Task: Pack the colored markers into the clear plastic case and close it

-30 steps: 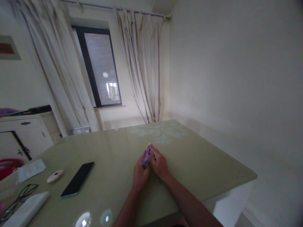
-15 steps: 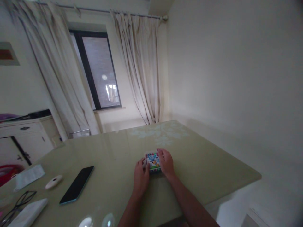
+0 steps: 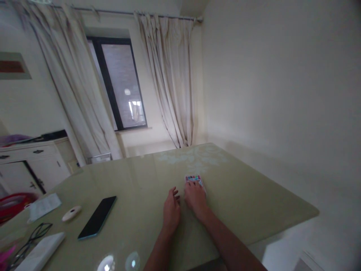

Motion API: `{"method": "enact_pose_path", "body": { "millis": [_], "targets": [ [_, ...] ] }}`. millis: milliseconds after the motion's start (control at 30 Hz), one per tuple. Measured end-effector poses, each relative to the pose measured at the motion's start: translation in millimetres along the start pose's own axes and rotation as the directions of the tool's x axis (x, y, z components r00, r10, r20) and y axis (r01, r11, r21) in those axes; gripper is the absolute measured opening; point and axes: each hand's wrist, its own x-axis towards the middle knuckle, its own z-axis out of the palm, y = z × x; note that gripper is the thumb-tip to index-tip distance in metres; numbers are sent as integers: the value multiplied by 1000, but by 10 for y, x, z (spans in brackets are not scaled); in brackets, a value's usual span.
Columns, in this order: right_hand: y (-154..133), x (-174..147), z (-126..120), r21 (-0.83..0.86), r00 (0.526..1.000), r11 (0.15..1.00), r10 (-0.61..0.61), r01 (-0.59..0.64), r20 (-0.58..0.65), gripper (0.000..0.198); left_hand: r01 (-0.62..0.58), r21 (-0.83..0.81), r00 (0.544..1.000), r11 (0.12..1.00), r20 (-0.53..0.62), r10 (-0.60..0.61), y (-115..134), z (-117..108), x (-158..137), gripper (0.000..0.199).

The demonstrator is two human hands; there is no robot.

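Light, even pressure should suit the right hand point(image 3: 195, 197), draped over the colourful box point(image 3: 193, 178) on the tabletop point(image 3: 138, 210) — its grip unclear — with the left hand point(image 3: 171, 210) nearby, empty, fingers loosely parted.

A face mask point(image 3: 45, 206) lies by the left edge of the table point(image 3: 248, 199), with a pale oval object point(image 3: 68, 215) and a black-screened phone point(image 3: 97, 217) farther in. Nearer lie a thin looped black thing point(image 3: 33, 238) and a white box point(image 3: 42, 253). Beyond the far edge, curtains point(image 3: 176, 75) flank a window point(image 3: 120, 82).
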Motion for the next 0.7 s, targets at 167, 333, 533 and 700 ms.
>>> {"method": "enact_pose_path", "body": {
  "millis": [167, 333, 533, 700],
  "targets": [
    [495, 268, 13, -136, 987, 980, 135, -145, -86, 44, -32, 141, 999, 990, 3, 32, 38, 7, -30, 45],
    [942, 374, 132, -93, 957, 976, 171, -197, -233, 53, -67, 245, 997, 967, 42, 58, 63, 10, -50, 46],
    [597, 212, 56, 249, 952, 942, -157, 224, -263, 45, -101, 422, 992, 901, 106, 61, 126, -27, 55, 33],
    [123, -7, 31, 541, 858, 697, -505, 470, -93, 47, -137, 410, 984, 902, 164, 75, 123, -137, 200, 28]
  ]
}}
